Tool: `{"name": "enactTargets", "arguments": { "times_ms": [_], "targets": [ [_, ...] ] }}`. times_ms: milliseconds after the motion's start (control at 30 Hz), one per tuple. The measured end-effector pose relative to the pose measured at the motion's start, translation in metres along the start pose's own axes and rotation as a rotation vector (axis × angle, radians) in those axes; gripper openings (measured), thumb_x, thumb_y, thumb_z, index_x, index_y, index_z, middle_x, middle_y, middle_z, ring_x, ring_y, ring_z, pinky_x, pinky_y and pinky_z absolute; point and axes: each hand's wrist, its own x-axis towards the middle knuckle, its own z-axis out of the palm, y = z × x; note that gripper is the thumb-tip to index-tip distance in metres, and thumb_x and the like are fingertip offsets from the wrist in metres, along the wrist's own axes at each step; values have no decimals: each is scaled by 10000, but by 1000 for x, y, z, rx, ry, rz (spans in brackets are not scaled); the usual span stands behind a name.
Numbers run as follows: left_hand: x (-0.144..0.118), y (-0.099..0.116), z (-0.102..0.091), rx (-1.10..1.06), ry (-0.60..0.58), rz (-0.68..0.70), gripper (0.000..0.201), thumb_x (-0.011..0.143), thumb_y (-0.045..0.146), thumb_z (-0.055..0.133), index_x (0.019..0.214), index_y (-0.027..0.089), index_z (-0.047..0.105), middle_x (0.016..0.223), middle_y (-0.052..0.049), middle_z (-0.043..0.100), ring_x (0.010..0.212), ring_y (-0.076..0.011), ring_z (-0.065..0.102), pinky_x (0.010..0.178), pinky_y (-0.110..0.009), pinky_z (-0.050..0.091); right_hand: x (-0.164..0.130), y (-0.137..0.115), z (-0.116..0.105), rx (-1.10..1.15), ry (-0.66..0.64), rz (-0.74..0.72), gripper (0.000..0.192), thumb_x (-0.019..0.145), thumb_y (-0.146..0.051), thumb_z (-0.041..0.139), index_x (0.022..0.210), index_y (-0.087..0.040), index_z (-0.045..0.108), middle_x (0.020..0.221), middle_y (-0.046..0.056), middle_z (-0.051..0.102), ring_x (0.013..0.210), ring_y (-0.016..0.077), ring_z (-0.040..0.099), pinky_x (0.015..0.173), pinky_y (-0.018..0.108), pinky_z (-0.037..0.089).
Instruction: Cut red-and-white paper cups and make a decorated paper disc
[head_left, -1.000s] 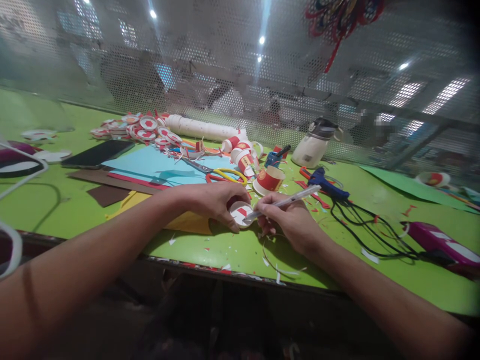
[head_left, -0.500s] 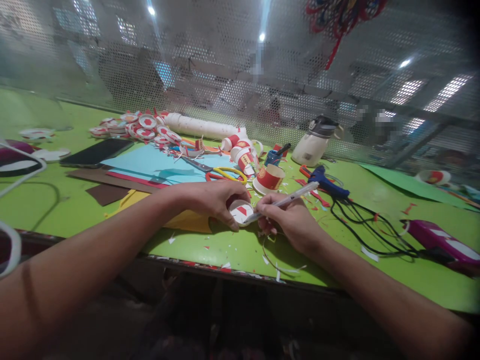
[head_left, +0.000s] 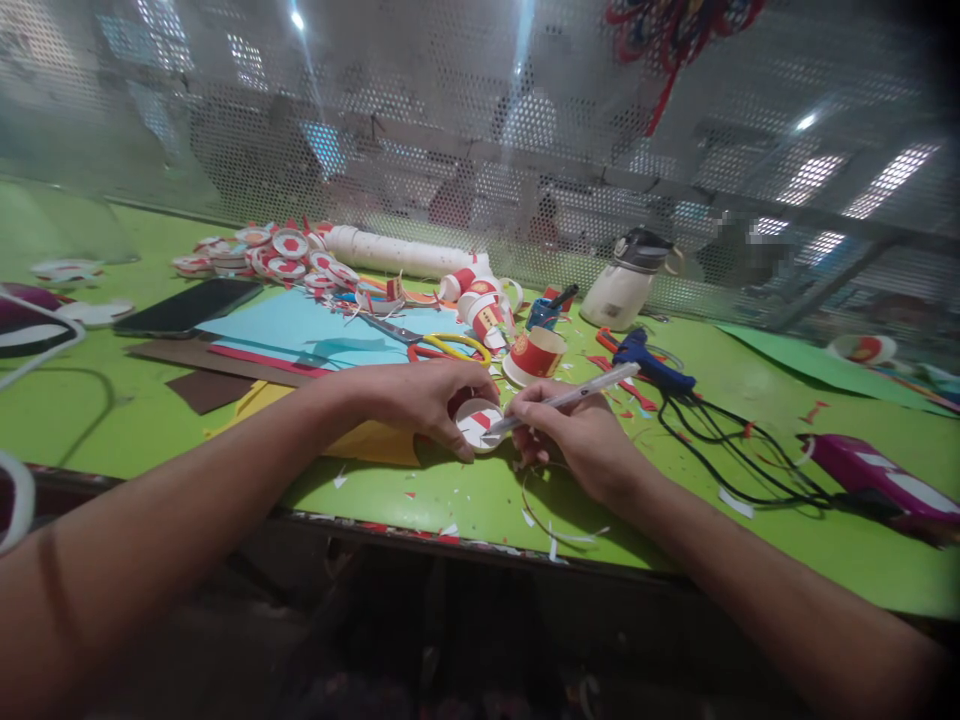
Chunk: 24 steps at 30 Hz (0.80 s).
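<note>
Near the table's front edge, my left hand (head_left: 431, 400) grips a small round white paper cup base (head_left: 472, 427) by its rim, thumb in front and fingers behind. A red patch and dark pen marks show on its white face. My right hand (head_left: 570, 430) holds a whitish pen (head_left: 585, 388) in a writing grip, its tip on the disc near the red patch. Just behind my hands stands a cut red and white paper cup (head_left: 535, 356). Scissors (head_left: 442, 345) with red and yellow handles lie beyond my left hand.
Blue paper sheets (head_left: 277, 328) and a dark phone (head_left: 187, 305) lie left. Behind are piled cup bases (head_left: 289, 255) and a white roll (head_left: 405, 252). A blue glue gun (head_left: 652, 362), its black cable (head_left: 720, 460) and a white bottle (head_left: 619, 290) stand or lie right.
The pen tip has moved slightly left and up across the disc, to beside the red patch. My left hand keeps its hold. The whole view has shifted a little.
</note>
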Motion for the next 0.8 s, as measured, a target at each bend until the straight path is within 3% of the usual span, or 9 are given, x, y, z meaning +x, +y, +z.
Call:
{"name": "enactTargets", "arguments": {
  "times_ms": [800],
  "targets": [
    [0,-3,2,33,29,-7,518,618,308,747,1074,163,549,986,-32,580,879,-174,541,720,-259,407,0,1,-1,-54,-33,10,157,766,-275,583,654,-169,553,498,-24,574,395,75,479,406,211,363]
  ]
}}
